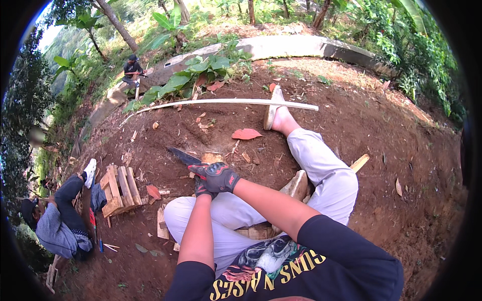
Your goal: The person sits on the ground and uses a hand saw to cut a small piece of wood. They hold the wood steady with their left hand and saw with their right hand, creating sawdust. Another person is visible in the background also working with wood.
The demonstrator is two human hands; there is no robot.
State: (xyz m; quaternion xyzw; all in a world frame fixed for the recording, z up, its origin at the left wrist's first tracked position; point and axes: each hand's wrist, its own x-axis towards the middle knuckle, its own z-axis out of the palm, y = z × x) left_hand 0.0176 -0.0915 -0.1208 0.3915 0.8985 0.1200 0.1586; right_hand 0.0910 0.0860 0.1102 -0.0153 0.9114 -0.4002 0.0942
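Note:
A machete with a dark, broad blade points away to the far left, over the soil. My right hand, in a black and red glove, is closed around its handle. Tucked below and against it is my left hand, gloved too and closed; the right hand covers most of its fingers, so what it grips is hidden. Just beyond the hands, a pale wooden block rests on the ground beside the blade.
A long pale strip crosses the ground under my outstretched foot. A small slatted wooden stool stands left, near a seated person. Another person sits farther off by a low concrete wall. Red leaves lie about.

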